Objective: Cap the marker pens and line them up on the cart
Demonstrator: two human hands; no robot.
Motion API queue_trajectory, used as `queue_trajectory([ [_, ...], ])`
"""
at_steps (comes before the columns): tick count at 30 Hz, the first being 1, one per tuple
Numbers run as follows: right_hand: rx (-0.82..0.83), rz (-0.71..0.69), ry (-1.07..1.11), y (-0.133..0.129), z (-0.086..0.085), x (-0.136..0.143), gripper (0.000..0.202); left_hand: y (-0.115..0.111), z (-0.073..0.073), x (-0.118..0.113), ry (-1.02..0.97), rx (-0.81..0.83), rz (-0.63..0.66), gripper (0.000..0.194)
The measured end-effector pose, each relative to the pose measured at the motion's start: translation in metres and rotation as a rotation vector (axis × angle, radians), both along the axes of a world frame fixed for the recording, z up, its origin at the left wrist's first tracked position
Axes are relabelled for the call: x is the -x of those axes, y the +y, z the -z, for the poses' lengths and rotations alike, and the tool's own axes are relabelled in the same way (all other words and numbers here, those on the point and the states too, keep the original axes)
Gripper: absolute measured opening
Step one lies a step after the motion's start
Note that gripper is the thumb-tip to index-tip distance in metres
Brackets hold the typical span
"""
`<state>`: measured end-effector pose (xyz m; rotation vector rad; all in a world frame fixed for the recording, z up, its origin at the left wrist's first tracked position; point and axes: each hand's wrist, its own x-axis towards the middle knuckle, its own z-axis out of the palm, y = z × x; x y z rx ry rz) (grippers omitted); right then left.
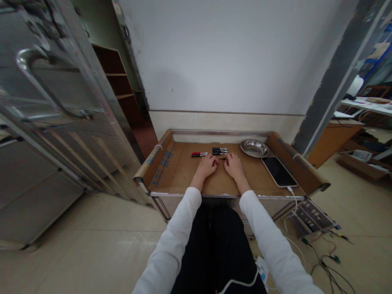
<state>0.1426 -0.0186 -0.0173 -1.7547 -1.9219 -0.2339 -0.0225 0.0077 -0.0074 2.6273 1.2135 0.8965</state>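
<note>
On the cardboard-lined cart top, my left hand (208, 165) and my right hand (234, 165) face each other, fingers curled and closed. Between their fingertips runs a thin dark pen (222, 159), its ends hidden by the fingers. Just beyond lies a group of several black pens (219, 151) with clear or silvery ends, side by side. Left of them, by my left hand's knuckles, are a red pen (196, 153) and a black pen (195, 156). To the right of my right hand sits a round, shiny metal dish (254, 148).
A phone (279, 171) with a white charging cable (295, 200) lies at the cart's right. Cardboard side walls (295, 157) edge the cart, which stands against a white wall (226, 57). A metal door (61, 106) is at left; cables (324, 261) lie on the floor at right.
</note>
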Motion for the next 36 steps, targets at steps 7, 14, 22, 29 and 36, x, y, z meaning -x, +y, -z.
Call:
queue_trajectory([
  [7, 0.045, 0.02, -0.044, 0.0, -0.002, 0.001, 0.022, 0.004, -0.003, -0.009, -0.013, 0.041, -0.028, 0.027],
  [14, 0.058, 0.011, -0.096, -0.003, -0.008, 0.005, 0.022, 0.005, -0.01, -0.015, 0.011, 0.058, -0.009, 0.023],
  [22, 0.03, 0.048, -0.082, -0.003, -0.006, 0.003, 0.023, 0.007, -0.008, -0.012, -0.079, 0.056, -0.01, 0.024],
  [29, 0.0, 0.031, -0.079, -0.004, -0.007, 0.003, 0.024, 0.006, -0.008, -0.011, -0.092, 0.061, 0.027, 0.025],
  [36, -0.011, -0.157, 0.005, 0.002, -0.003, 0.0, 0.022, 0.015, 0.0, -0.011, -0.236, 0.117, 0.181, 0.021],
])
